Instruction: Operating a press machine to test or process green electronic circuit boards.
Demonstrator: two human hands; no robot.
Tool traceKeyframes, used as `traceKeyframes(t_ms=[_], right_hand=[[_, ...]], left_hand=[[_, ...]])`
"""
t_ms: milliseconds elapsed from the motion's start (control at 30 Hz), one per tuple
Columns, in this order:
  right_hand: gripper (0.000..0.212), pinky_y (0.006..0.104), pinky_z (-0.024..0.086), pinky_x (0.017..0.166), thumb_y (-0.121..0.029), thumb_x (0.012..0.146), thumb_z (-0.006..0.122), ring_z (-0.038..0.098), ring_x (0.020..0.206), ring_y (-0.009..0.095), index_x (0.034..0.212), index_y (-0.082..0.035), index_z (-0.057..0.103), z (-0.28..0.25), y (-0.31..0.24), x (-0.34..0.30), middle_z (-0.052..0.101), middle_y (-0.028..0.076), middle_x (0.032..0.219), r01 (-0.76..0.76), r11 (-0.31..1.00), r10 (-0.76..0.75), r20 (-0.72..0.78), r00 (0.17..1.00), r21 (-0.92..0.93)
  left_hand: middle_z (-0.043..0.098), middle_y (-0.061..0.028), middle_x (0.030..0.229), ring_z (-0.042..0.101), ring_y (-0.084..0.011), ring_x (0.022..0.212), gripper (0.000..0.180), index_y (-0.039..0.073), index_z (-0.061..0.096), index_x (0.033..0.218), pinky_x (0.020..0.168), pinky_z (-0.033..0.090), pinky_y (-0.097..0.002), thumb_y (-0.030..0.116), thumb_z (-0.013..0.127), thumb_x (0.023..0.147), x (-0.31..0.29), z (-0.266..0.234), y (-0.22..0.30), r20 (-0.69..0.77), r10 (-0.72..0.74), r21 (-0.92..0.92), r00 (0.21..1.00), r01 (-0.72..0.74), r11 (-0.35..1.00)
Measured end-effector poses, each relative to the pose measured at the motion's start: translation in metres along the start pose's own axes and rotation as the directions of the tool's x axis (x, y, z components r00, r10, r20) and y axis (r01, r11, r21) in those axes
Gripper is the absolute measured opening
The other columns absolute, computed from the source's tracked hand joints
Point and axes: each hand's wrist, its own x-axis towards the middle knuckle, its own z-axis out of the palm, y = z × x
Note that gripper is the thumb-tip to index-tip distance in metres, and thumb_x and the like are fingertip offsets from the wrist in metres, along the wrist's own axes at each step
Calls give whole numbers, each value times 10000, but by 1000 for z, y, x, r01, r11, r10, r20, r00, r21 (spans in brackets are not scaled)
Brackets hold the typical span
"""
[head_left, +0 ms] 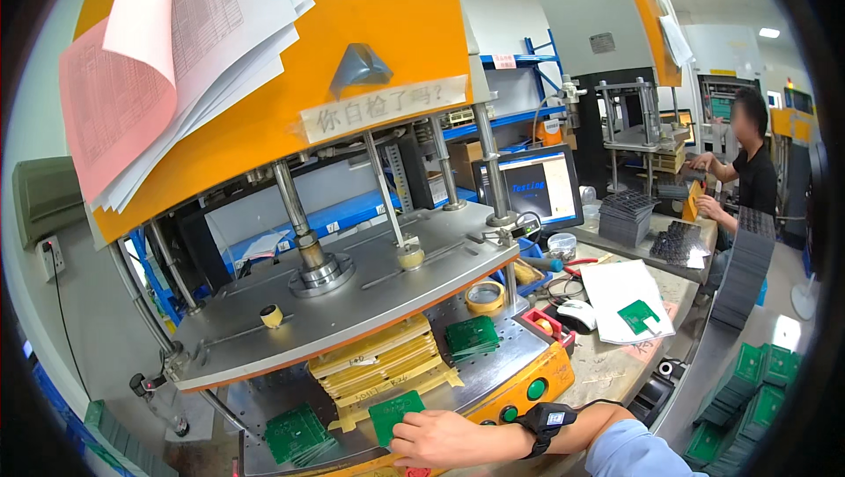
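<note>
My right hand (431, 437) reaches in from the lower right, with its fingers closed on a green circuit board (394, 414). A black strap with a small device (547, 424) sits on that wrist. The board is over the front edge of the press bed, in front of a yellow layered block (374, 363) taped down there. To the left of the board lies a stack of green circuit boards (299, 435). Another stack of green boards (473, 336) rests on the bed right of the yellow block. My left hand is out of view.
An orange press (255, 125) stands ahead, its metal plate (387, 275) above the bed. Green buttons (537, 389) line the front panel. At right are a tape roll (485, 296), mouse (576, 315), papers (620, 288), monitor (537, 187) and stacked boards (735, 389). A co-worker (750, 160) sits beyond.
</note>
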Motion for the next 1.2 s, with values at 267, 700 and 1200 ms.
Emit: traceKeyframes(t_ms=[267,700,1200], right_hand=[[290,300,502,662,-330,840,709,560,786,206,832,-83,556,4,1,-1,508,38,817,-5,1000,4,36,999,30],[299,329,530,697,-320,771,752,586,834,222,807,-80,578,1,4,-2,541,50,847,-36,998,33,64,997,52],[264,305,528,685,-318,768,749,584,813,203,803,-101,602,2,9,-3,540,30,818,14,997,-17,42,999,76]], left_hand=[[653,-167,989,579,-385,969,240,48,656,949,860,432,-500,266,557,968,-1,0,0,9,-22,33,1000,21,999],[634,-193,1164,556,-409,1115,207,75,660,1078,955,419,-482,206,653,917,95,-63,76,106,236,-216,966,-209,954],[352,-219,1548,243,-409,1460,815,157,442,1478,1183,153,-524,642,632,851,320,61,141,450,439,-119,777,-435,892]])
